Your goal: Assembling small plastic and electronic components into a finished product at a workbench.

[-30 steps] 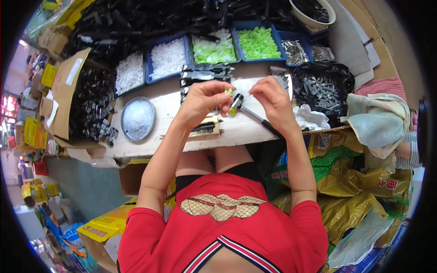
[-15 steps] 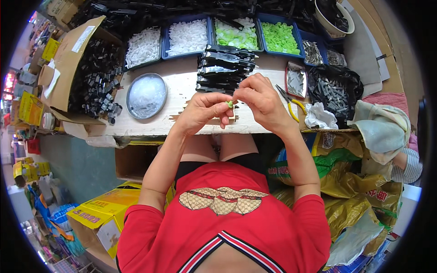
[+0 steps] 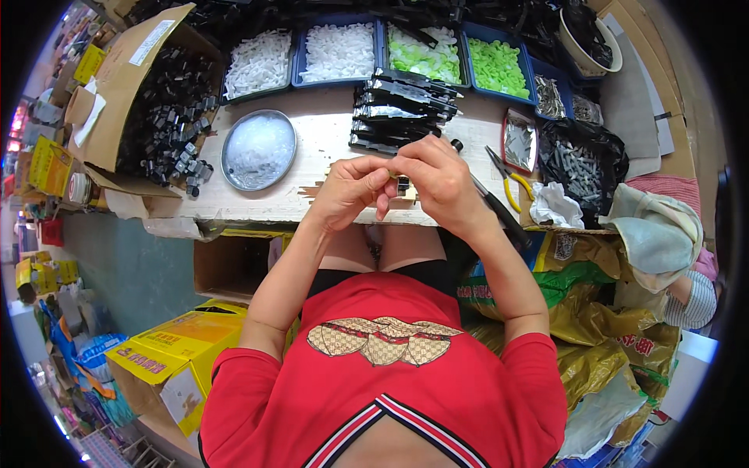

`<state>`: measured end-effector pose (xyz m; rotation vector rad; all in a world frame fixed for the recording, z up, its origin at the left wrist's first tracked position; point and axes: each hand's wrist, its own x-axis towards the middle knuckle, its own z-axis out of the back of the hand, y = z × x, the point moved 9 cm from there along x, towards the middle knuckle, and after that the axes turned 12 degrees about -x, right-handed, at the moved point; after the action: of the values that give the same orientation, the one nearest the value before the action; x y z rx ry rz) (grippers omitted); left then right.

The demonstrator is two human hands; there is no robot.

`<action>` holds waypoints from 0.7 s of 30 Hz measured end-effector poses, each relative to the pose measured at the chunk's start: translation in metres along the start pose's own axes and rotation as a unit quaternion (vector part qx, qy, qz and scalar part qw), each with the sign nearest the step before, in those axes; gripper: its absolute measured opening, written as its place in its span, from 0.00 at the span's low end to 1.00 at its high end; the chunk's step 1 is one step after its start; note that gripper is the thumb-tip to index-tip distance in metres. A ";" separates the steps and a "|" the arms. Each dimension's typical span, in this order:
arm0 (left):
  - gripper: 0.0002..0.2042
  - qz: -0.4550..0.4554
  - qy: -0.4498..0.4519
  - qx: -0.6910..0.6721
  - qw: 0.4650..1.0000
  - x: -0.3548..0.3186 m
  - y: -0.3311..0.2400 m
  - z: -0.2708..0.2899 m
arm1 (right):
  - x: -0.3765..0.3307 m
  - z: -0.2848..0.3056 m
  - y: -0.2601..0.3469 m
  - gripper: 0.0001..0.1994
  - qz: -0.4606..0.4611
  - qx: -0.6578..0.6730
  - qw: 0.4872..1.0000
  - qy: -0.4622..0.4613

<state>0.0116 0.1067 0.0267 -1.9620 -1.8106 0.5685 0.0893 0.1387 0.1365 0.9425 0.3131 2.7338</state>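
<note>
My left hand (image 3: 349, 193) and my right hand (image 3: 438, 186) meet fingertip to fingertip just above the near edge of the worktable (image 3: 257, 204). The left thumb and forefinger pinch a small light-green plastic piece, now almost covered by the fingers. Thumb and fingers of my right hand press together against the same spot; whatever lies in them is hidden. Behind the hands rests a stack of long black plastic parts (image 3: 402, 109). A black bar or handle (image 3: 503, 214) shows beyond my right forearm, partly hidden by it.
Along the back stand blue trays of white pieces (image 3: 337, 53) and green pieces (image 3: 498, 66). Left are a carton of black parts (image 3: 168, 140) and a round metal dish (image 3: 259, 150). Yellow-handled pliers (image 3: 511, 187), a metal-strip tray (image 3: 520, 142) and a black bag (image 3: 583, 168) lie right.
The green piece, visible before in the left fingertips, is now mostly covered as the right fingers close in. The black bar has come into sight beside my right forearm. The view has shifted slightly.
</note>
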 end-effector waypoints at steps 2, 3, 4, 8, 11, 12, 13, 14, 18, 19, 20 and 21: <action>0.11 -0.016 -0.010 -0.023 1.000 -0.002 0.001 0.005 | -0.002 0.006 -0.005 0.10 -0.028 0.039 0.997 -0.062; 0.12 -0.031 -0.019 -0.045 0.998 -0.003 0.000 0.007 | -0.006 0.004 -0.009 0.09 -0.060 0.058 0.993 -0.080; 0.12 -0.033 -0.019 -0.045 0.998 -0.004 0.000 0.007 | -0.007 0.003 -0.006 0.09 -0.058 0.060 0.993 -0.079; 0.12 -0.047 -0.025 -0.109 0.993 -0.010 0.004 0.011 | -0.011 -0.006 0.000 0.07 -0.069 0.028 0.993 -0.090; 0.12 -0.058 -0.050 -0.124 0.989 -0.013 0.010 0.017 | -0.009 -0.012 0.007 0.07 -0.049 0.000 0.994 -0.097; 0.12 -0.066 -0.057 -0.132 0.987 -0.014 0.010 0.019 | -0.008 -0.014 0.009 0.07 -0.046 -0.008 0.994 -0.103; 0.12 -0.068 -0.057 -0.133 0.987 -0.015 0.011 0.019 | -0.007 -0.014 0.011 0.07 -0.042 -0.016 0.993 -0.108; 0.13 -0.069 -0.063 -0.114 0.989 -0.015 0.011 0.020 | -0.006 -0.014 0.012 0.07 -0.040 -0.015 0.993 -0.107; 0.13 -0.094 -0.138 0.044 0.985 -0.025 -0.006 0.022 | -0.007 -0.019 0.012 0.07 -0.045 -0.028 0.995 -0.089; 0.13 -0.094 -0.141 0.042 0.985 -0.028 -0.008 0.022 | -0.008 -0.021 0.010 0.06 -0.050 -0.030 0.995 -0.082; 0.12 -0.144 -0.179 0.121 0.966 -0.035 -0.022 0.026 | -0.010 -0.022 0.010 0.06 -0.051 -0.028 0.995 -0.080; 0.12 -0.192 -0.215 0.200 0.936 -0.043 -0.036 0.029 | -0.010 -0.027 0.008 0.06 -0.055 -0.045 0.996 -0.051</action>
<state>-0.0370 0.0669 0.0231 -1.2350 -2.0517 1.1895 0.0789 0.1247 0.1121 1.0052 0.2131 2.5676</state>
